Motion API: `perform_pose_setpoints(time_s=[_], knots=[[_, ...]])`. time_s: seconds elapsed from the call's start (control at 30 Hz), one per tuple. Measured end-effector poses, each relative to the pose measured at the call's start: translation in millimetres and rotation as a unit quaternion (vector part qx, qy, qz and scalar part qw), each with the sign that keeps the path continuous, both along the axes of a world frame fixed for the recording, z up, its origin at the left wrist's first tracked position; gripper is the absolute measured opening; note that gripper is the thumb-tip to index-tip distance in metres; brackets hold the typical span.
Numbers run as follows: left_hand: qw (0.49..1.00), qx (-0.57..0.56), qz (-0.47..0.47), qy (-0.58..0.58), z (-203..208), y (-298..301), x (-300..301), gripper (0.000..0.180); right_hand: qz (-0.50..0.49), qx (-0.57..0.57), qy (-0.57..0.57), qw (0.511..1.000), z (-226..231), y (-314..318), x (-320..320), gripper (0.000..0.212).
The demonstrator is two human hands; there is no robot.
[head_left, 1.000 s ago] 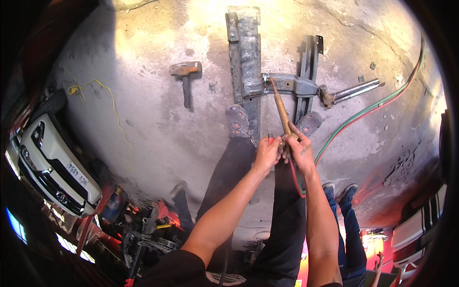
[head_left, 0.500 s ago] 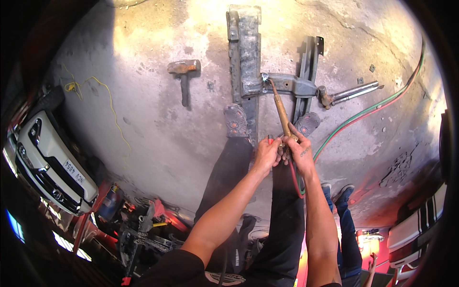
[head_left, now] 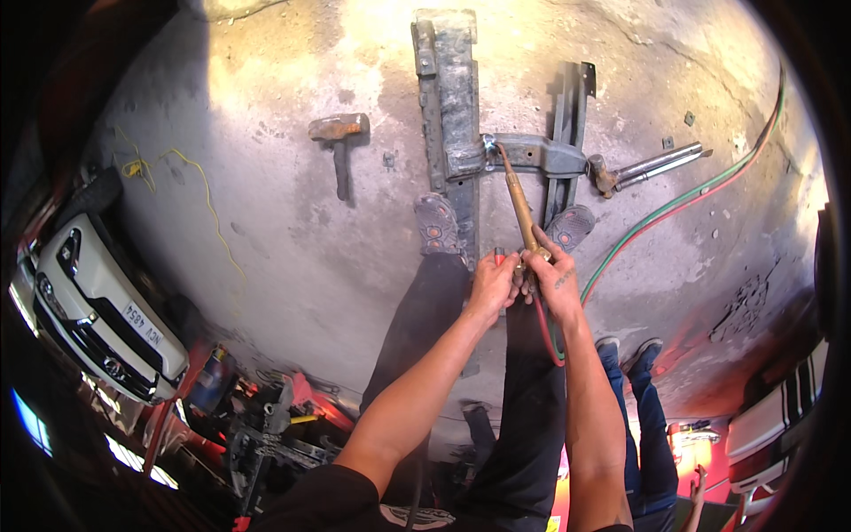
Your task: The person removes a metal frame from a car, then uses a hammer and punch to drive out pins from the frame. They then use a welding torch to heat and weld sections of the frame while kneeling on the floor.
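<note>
My right hand (head_left: 555,280) is wrapped around the handle of a brass cutting torch (head_left: 519,206). The torch's tip points down at a grey metal beam assembly (head_left: 454,106) lying on the concrete floor. My left hand (head_left: 493,282) pinches the torch's base, by the valves. Red and green hoses (head_left: 674,206) run from the torch away to the right. My two shoes (head_left: 436,223) stand on either side of the beam.
A sledgehammer (head_left: 339,142) lies on the floor to the left; a second hammer (head_left: 645,167) lies to the right. Another person's legs in blue jeans (head_left: 640,399) stand behind me at right. A white car (head_left: 97,310) and cluttered tools sit at lower left.
The view has shifted slightly. Both hands stay on the torch in nearly the same spot, and the left fingers remain at the valves.
</note>
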State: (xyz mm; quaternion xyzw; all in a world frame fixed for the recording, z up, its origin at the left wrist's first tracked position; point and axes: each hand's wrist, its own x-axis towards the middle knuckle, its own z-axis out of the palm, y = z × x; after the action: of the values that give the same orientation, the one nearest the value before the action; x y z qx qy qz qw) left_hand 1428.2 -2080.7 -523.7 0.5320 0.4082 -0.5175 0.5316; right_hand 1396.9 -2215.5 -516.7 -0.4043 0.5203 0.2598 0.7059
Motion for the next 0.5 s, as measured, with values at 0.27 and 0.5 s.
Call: perform_pose_setpoints(time_s=[0.27, 0.5], knots=[[1.000, 0.005, 0.027, 0.011, 1.0, -1.2, 6.1, 0.022, 0.029, -0.017, -0.003, 0.999, -6.8, 2.5, 1.6, 0.062], [1.000, 0.001, 0.030, 0.007, 5.4, -1.4, 7.0, 0.022, 0.000, -0.001, -0.003, 1.000, -5.0, 1.3, 1.5, 0.062]])
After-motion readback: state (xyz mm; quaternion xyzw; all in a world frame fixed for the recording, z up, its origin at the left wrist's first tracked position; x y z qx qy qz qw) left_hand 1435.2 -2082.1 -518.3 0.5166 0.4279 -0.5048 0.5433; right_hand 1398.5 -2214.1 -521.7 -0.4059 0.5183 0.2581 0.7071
